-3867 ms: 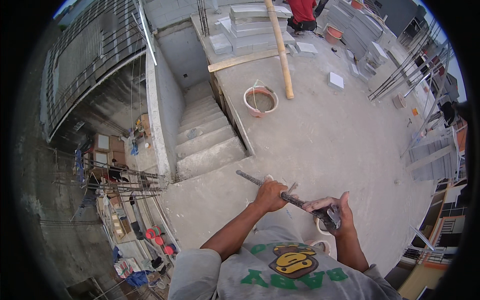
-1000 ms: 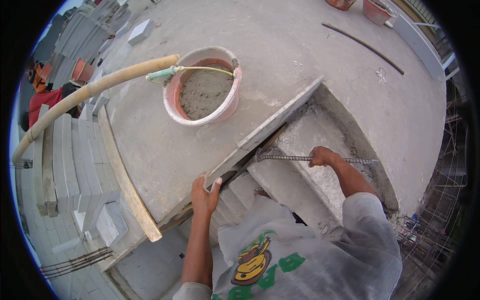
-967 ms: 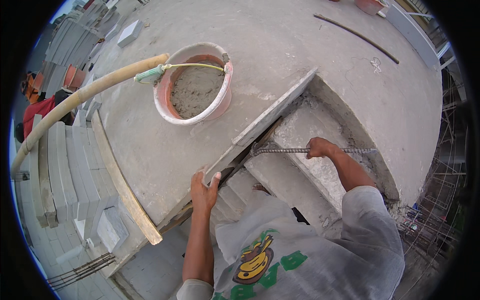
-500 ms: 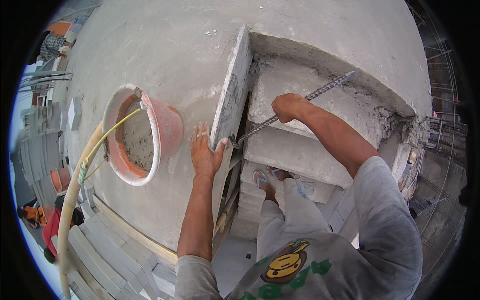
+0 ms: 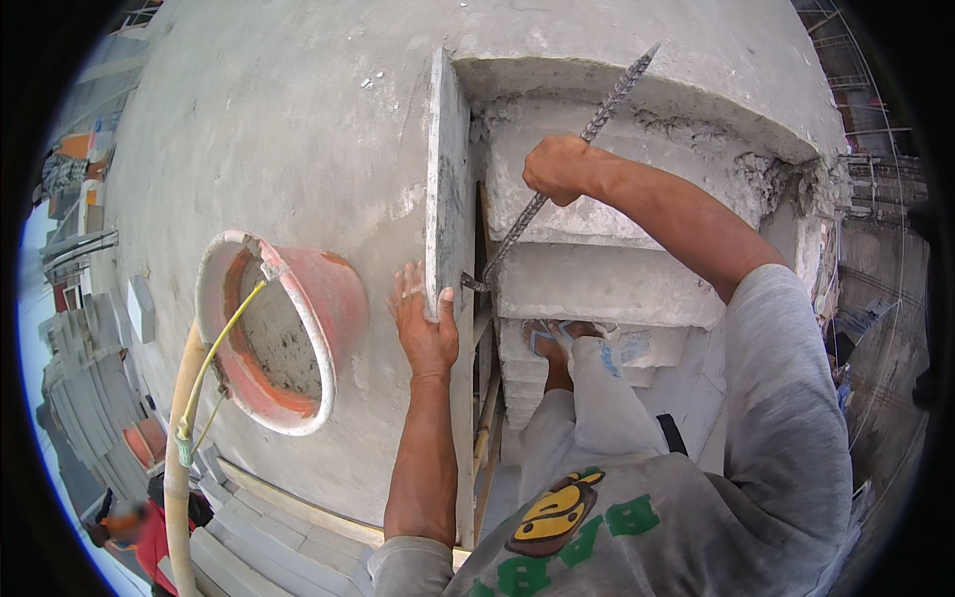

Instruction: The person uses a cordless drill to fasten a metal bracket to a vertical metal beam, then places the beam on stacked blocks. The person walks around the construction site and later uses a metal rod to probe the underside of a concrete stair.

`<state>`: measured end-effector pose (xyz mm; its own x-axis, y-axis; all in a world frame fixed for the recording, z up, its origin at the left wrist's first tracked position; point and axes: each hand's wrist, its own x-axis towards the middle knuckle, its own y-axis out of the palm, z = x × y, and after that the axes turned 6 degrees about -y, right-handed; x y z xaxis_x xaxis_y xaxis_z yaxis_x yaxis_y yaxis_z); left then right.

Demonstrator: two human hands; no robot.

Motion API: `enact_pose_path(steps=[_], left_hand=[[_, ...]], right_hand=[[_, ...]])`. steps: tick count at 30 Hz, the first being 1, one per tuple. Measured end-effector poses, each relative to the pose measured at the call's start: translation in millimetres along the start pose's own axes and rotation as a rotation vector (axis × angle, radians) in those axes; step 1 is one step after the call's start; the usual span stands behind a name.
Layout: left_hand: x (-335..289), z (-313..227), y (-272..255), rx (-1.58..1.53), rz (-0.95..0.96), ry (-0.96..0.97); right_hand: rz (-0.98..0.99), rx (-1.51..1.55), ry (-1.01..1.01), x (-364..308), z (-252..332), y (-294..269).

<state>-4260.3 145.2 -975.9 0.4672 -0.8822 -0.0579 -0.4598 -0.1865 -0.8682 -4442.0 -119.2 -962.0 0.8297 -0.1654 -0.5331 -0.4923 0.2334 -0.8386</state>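
My right hand [image 5: 555, 169] is closed around a ribbed steel rebar rod [image 5: 614, 97] with a bent lower end. The rod slants over the concrete stairs [image 5: 597, 284], its pointed upper end up and to the right. Its hooked end touches, or lies very near, the inner face of an upright grey-white board [image 5: 448, 179] along the stair opening. On the other side of the board, my left hand [image 5: 425, 323] lies open on the concrete slab, fingers spread, the thumb against the board's near end.
Left of my left hand a red bucket [image 5: 343, 303] holds wet grey mortar and has a yellow cord at its rim. A pale pole [image 5: 182, 478] runs beside it. Broken concrete [image 5: 786, 184] edges the opening at right. Another person in red [image 5: 159, 532] is at lower left.
The rod now stands steeper, its upper end swung up and left in my right hand. The whole view has shifted, with the bucket lower in it. My left hand stays by the board.
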Motion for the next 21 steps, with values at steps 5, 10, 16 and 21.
enact_pose_path(steps=[5, 10, 16, 21], left_hand=[[2, 0, -2, -0.007, 0.017, 0.004], [3, -1, 1, 0.021, 0.012, 0.016], [4, -3, 2, 0.084, 0.022, -0.003], [5, -6, 3, 0.086, 0.044, -0.028]], right_hand=[[-0.051, -0.081, -0.061, 2, -11, -9], [0.039, -0.031, -0.110, 8, -14, -4], [0.042, 0.102, -0.063, 17, -18, 12], [-0.086, 0.159, -0.093, 13, -39, 29]])
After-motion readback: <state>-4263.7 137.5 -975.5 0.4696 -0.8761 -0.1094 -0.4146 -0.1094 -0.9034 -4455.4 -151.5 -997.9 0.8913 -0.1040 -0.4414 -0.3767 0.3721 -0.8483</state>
